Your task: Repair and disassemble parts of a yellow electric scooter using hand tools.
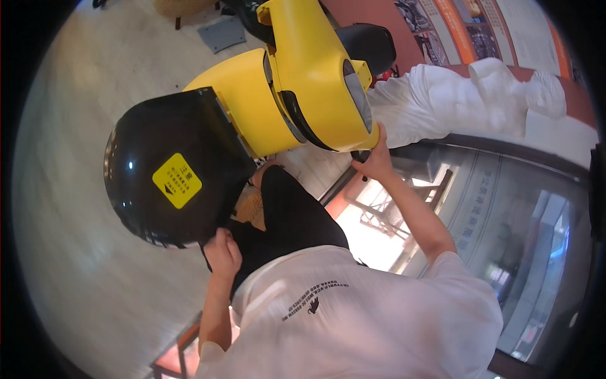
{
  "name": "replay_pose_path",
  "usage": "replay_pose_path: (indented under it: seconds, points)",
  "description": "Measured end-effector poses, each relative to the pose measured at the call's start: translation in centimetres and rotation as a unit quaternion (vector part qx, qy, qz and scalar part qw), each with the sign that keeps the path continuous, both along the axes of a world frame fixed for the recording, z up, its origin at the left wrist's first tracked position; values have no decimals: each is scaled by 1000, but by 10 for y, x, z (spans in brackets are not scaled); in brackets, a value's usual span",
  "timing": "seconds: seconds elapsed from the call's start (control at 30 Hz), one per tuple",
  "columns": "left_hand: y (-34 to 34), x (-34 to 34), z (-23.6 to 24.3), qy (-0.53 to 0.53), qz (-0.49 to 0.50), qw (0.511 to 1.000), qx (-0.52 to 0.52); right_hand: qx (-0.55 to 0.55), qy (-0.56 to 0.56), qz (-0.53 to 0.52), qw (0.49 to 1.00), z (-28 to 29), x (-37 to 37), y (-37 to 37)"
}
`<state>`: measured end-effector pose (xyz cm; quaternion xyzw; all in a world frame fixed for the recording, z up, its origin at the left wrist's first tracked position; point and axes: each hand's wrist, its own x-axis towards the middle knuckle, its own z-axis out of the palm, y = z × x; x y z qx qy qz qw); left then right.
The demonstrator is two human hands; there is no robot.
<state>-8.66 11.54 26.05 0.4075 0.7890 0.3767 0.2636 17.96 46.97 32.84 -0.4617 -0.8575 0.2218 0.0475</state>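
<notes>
A large yellow machine fills the upper middle, with a glossy black rounded housing at its left bearing a yellow label. My left hand is closed at the lower right edge of the black housing, its fingertips partly hidden there. My right hand grips the lower right end of the yellow body, beside a small black handle. The machine's far side is out of sight, and my black shorts show below it.
A grey plate lies on the pale floor at the top. White draped fabric and printed boards are at upper right. A framed glass surface with reflections spans the right. A rounded tan object stands at the top edge.
</notes>
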Motion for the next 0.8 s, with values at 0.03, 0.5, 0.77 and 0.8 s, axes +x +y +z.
replay_pose_path:
  seconds: [0.03,0.5,0.77,0.8]
  points:
    - [3,1,-4,-9,-3,1000,7,-1,23,2,1000,-3,3,6]
    - [104,66,-202,-237,-191,935,182,262,163,40,951,-77,11,21]
    - [160,144,-217,-399,-110,895,169,343,189,38,919,-95,36,31]
    - [165,140,-192,-406,-99,892,172,349,190,74,915,-92,36,32]
